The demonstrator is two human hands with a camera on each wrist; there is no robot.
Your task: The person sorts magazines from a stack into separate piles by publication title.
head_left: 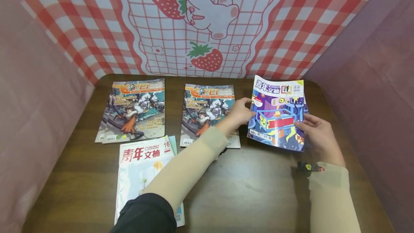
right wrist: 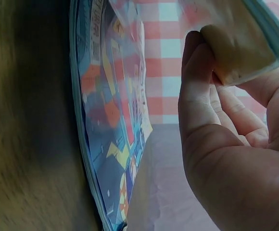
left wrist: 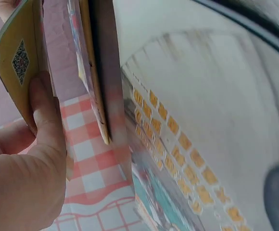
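My left hand (head_left: 240, 112) pinches the left edge of a glossy magazine (head_left: 276, 118) with a purple and blue cover. On its opposite edge, my right hand (head_left: 318, 132) grips the same magazine, which is raised above the table. Its yellowish back shows a diamond-shaped code (left wrist: 21, 62) in the left wrist view, beside the left thumb. Beneath it lies another magazine (right wrist: 113, 110) with a similar blue cover, mostly hidden in the head view. Just left of the left hand, a FEI magazine (head_left: 210, 100) lies on the table, partly covered by the forearm.
Overlapping FEI magazines (head_left: 136, 110) lie at the back left of the brown table (head_left: 245, 186). In front of them is a white-covered magazine (head_left: 142, 161) atop others, partly under my left sleeve (head_left: 145, 213). A checked strawberry cloth (head_left: 207, 21) hangs behind.
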